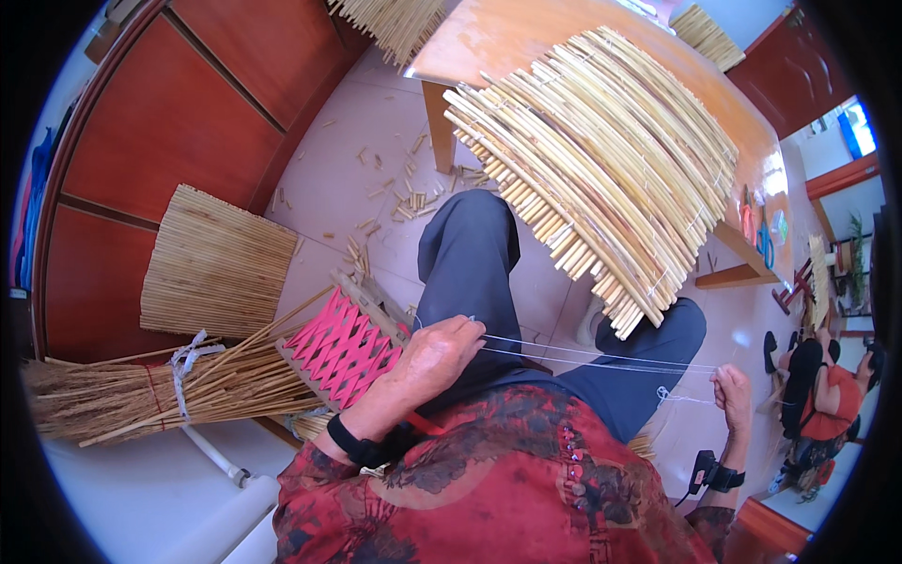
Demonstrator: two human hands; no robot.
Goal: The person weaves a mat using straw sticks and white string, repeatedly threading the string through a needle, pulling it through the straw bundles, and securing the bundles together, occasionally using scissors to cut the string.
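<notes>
White string [601,361] runs in several strands, drawn taut above my lap. At one end my left hand [443,357] is closed on it, fingers curled. My right hand [732,393] pinches the other end, off to the right by my knee. A small tangled loop of the string [669,394] dangles beside the right hand. Beyond my knees, a mat of pale stalks [601,169] tied in rows lies on the wooden table [470,42], its near corner overhanging the edge toward my right knee.
A stool with a pink woven seat [343,350] and a tied bundle of stalks [141,395] are at my left. Another mat [218,263] leans on the red cabinet [169,132]. Cut stalk ends [413,199] litter the floor. Blue-handled scissors [766,246] hang at the table's right; a person [834,404] is far right.
</notes>
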